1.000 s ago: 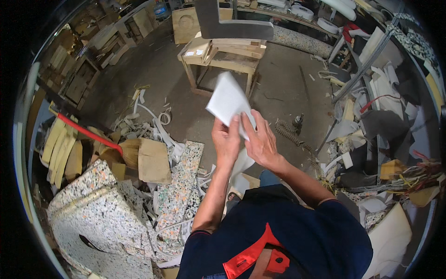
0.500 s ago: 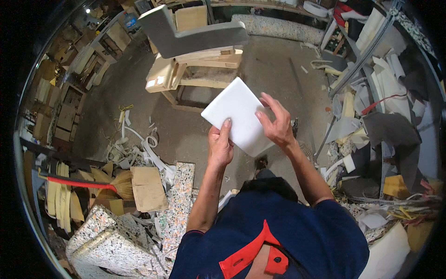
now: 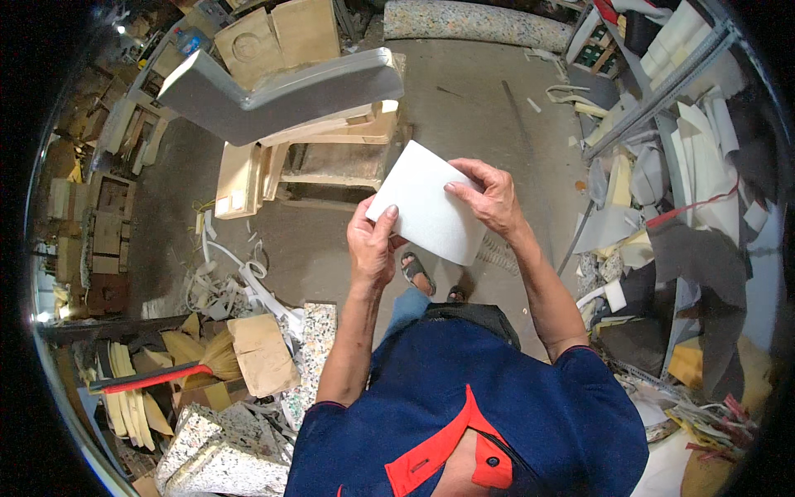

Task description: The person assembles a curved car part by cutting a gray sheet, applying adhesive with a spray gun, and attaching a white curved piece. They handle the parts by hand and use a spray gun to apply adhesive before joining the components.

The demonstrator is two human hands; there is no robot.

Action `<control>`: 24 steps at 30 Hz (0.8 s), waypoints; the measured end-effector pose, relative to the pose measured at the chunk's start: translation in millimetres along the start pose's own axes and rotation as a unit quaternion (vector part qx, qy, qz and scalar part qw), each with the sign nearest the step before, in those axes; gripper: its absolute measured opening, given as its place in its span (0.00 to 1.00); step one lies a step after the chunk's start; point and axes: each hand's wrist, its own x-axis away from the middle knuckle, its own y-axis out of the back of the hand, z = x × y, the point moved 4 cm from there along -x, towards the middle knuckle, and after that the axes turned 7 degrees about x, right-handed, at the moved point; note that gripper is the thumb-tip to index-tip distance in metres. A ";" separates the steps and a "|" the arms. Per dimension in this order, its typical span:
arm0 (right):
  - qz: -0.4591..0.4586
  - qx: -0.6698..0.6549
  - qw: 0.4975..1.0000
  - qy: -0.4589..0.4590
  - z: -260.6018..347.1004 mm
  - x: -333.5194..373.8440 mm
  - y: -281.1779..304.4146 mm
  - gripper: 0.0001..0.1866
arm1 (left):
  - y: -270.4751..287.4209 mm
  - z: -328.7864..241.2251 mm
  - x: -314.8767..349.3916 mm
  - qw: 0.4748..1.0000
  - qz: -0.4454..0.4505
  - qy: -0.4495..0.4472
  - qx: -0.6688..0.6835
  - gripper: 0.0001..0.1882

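Note:
A white square sheet of foam-like material (image 3: 426,207) is held up in front of me, its lower edge curling down. My left hand (image 3: 374,242) grips its left corner, thumb on top and fingers underneath. On the upper right edge, my right hand (image 3: 487,197) pinches it between thumb and fingers. Beyond the sheet stands a wooden frame (image 3: 331,166), and on it rests a grey L-shaped padded piece (image 3: 281,99).
A speckled foam roll (image 3: 476,23) lies at the back. Scraps of foam and cloth pile up along the right around a metal rack (image 3: 662,91). At left are a red-handled broom (image 3: 157,377), a cardboard piece (image 3: 262,354) and speckled foam blocks (image 3: 219,455).
The right hand has closed onto the sheet's edge from a looser, more open pose. The view has shifted, with the frame and padded piece now further left; my feet show below the sheet.

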 end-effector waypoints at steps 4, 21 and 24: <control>0.005 0.005 1.000 -0.027 -15.8 -47.2 9.4 0.17 | -12.1 -2.2 -54.0 0.999 0.028 0.034 -0.007 0.15; 0.116 -0.077 0.990 -0.025 -113.0 -272.8 24.7 0.14 | -62.4 -12.8 -226.2 0.962 -0.054 0.008 -0.266 0.12; 0.163 -0.104 0.981 -0.033 -136.9 -314.9 14.5 0.13 | -75.4 -10.7 -246.1 0.935 -0.119 -0.004 -0.334 0.13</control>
